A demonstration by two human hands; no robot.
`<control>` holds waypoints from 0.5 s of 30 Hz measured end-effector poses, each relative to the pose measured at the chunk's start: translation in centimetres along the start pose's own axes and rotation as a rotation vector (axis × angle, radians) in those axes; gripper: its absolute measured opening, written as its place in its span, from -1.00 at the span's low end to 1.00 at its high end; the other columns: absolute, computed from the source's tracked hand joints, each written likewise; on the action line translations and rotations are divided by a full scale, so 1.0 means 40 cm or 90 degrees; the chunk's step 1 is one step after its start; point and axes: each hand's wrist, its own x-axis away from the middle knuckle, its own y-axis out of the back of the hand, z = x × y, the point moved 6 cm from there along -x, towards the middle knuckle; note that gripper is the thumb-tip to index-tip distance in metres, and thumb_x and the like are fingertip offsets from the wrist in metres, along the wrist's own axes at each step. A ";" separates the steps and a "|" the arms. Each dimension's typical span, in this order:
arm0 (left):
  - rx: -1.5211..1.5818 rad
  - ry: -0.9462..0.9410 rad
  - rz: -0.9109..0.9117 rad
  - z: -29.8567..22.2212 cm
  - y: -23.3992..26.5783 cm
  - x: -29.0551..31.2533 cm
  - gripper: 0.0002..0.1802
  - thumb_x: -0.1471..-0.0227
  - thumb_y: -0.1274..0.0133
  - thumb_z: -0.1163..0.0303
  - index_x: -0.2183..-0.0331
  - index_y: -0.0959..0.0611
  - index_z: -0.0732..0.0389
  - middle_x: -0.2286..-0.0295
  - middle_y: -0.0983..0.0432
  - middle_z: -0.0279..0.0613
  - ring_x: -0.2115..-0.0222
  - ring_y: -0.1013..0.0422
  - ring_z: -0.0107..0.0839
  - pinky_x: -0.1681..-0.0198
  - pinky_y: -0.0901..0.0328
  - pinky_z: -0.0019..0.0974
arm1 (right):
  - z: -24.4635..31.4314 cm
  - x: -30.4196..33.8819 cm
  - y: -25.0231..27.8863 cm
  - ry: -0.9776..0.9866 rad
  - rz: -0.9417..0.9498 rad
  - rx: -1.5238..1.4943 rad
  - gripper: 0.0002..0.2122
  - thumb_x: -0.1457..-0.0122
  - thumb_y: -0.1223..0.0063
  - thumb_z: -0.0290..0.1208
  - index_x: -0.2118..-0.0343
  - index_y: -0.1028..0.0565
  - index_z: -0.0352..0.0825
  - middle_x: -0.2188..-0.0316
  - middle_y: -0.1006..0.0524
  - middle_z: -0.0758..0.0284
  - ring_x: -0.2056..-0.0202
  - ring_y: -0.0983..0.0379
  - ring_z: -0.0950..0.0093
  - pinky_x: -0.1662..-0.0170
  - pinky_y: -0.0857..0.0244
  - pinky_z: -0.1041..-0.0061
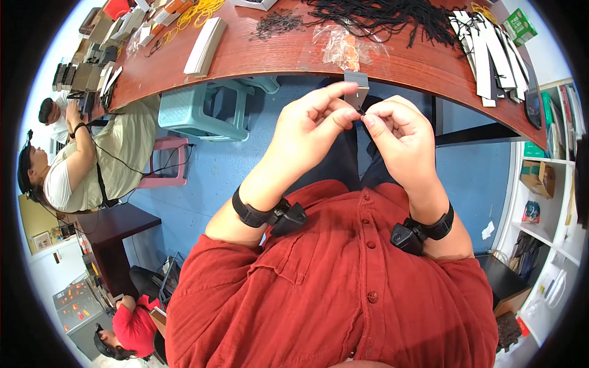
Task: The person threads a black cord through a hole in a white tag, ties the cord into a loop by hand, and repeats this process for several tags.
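Note:
My left hand [314, 122] and my right hand [402, 132] meet just in front of the table's near edge. Both are closed, thumb and forefinger pinched at a tiny black piece [361, 112] between them; its kind is too small to make out. Right behind the fingertips is a small stack of cards [356, 78], grey on top and pale on its front. My left forefinger crosses in front of this stack, and I cannot tell whether it touches it. Crumpled clear plastic bags [334, 46] with something orange lie on the table behind the stack.
On the red-brown table [264, 58] are a heap of black cords [392, 18], small black pieces [276, 24], a white stack [206, 46] and white strips with black cords [488, 52]. Pale green stools [190, 110] stand beneath. Another person [80, 153] sits at the left.

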 end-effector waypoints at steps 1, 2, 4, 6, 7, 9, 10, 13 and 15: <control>0.136 0.084 0.039 0.030 -0.006 0.000 -0.79 0.03 -0.06 0.52 0.26 -0.56 0.29 0.49 -0.50 -0.33 0.49 -0.37 -0.63 0.41 -0.30 -0.52 | 0.001 0.002 -0.005 -0.030 0.022 -0.010 -0.97 0.04 -0.08 -0.60 0.53 -0.46 -0.38 0.60 -0.30 0.48 0.66 -0.10 0.75 0.61 0.00 0.73; 0.102 0.095 0.062 0.033 -0.008 0.002 -0.87 0.01 -0.04 0.52 0.32 -0.55 0.28 0.48 -0.47 -0.36 0.47 -0.35 -0.62 0.38 -0.29 -0.54 | -0.002 0.004 -0.010 -0.061 0.044 -0.020 -0.97 0.04 -0.08 -0.60 0.53 -0.46 -0.38 0.60 -0.30 0.48 0.66 -0.10 0.75 0.61 0.00 0.73; 0.040 0.077 0.060 0.037 -0.005 0.001 -0.89 0.01 -0.05 0.52 0.35 -0.54 0.29 0.48 -0.46 -0.36 0.46 -0.35 -0.63 0.37 -0.28 -0.55 | -0.007 0.003 -0.011 -0.064 0.048 -0.008 -0.97 0.05 -0.08 -0.60 0.53 -0.46 -0.38 0.60 -0.30 0.48 0.67 -0.10 0.75 0.61 0.01 0.73; -0.022 0.060 0.058 0.032 -0.004 0.002 -0.92 0.01 -0.05 0.52 0.38 -0.53 0.29 0.48 -0.46 -0.36 0.45 -0.34 -0.64 0.37 -0.28 -0.55 | -0.007 0.003 -0.008 -0.068 0.052 0.004 -0.97 0.06 -0.08 -0.60 0.53 -0.46 -0.38 0.60 -0.29 0.49 0.67 -0.09 0.75 0.61 0.02 0.73; -0.067 0.024 0.056 0.019 -0.005 -0.001 -0.93 0.00 -0.04 0.50 0.41 -0.52 0.29 0.49 -0.46 -0.36 0.46 -0.34 -0.64 0.37 -0.27 -0.55 | -0.005 0.002 -0.007 -0.073 0.059 0.015 -0.97 0.06 -0.08 -0.60 0.53 -0.46 -0.38 0.60 -0.29 0.49 0.67 -0.09 0.76 0.62 0.03 0.73; -0.111 -0.013 0.055 0.010 -0.008 -0.001 -0.93 0.00 -0.04 0.49 0.44 -0.51 0.28 0.49 -0.45 -0.36 0.46 -0.33 -0.64 0.37 -0.27 -0.55 | -0.004 0.001 -0.007 -0.078 0.065 0.026 -0.97 0.06 -0.08 -0.59 0.53 -0.46 -0.38 0.60 -0.29 0.49 0.67 -0.08 0.76 0.62 0.03 0.73; 0.022 0.033 0.049 0.025 -0.009 0.001 -0.91 0.00 -0.04 0.48 0.39 -0.52 0.29 0.48 -0.45 -0.35 0.47 -0.33 -0.63 0.38 -0.26 -0.55 | -0.003 0.000 -0.007 -0.073 0.058 0.015 -0.97 0.06 -0.08 -0.59 0.53 -0.46 -0.38 0.60 -0.29 0.49 0.67 -0.08 0.77 0.62 0.04 0.73; 0.194 0.099 0.034 0.044 -0.017 0.005 -0.84 0.00 -0.05 0.46 0.32 -0.55 0.30 0.46 -0.45 -0.33 0.48 -0.33 -0.60 0.39 -0.25 -0.56 | -0.001 -0.002 -0.010 -0.055 0.043 0.005 -0.97 0.04 -0.07 -0.59 0.52 -0.46 -0.38 0.60 -0.29 0.49 0.66 -0.08 0.77 0.62 0.04 0.73; 0.232 0.119 0.023 0.049 -0.017 0.009 -0.81 0.01 -0.05 0.46 0.29 -0.57 0.30 0.45 -0.45 -0.31 0.48 -0.33 -0.59 0.40 -0.25 -0.56 | -0.003 -0.001 -0.015 -0.043 0.036 0.005 -0.98 0.02 -0.07 -0.59 0.52 -0.46 -0.38 0.59 -0.30 0.49 0.66 -0.09 0.77 0.62 0.03 0.73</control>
